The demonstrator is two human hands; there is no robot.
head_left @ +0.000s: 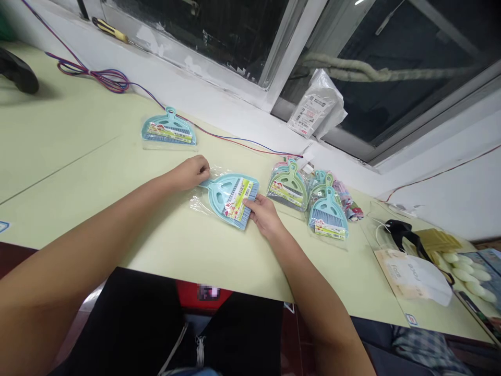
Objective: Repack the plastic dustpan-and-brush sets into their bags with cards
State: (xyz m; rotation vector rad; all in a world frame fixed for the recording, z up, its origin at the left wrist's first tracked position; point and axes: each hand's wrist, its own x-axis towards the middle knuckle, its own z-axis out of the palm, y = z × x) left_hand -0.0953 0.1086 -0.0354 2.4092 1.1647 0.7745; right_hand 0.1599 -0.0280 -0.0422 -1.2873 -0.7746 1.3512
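A light blue dustpan with a small brush and a printed label (239,196) lies on its side over the table, partly inside a clear plastic bag (200,202). My left hand (190,173) is closed at the handle end; whether its fingers pinch the handle or the film is hidden. At the wide, bristled edge, my right hand (266,215) grips the set, thumb over the label. Another bagged blue dustpan set (168,129) lies farther back to the left. Right of my hands are a bagged green set (288,189) and a blue one (329,216), among several more.
Red and blue wires (105,78) run along the wall. A screwdriver (110,30) and a white plastic package (316,104) rest on the window ledge. At the right lie a white-and-beige packet (415,277), a black strap (403,235) and pale oval pieces (469,271).
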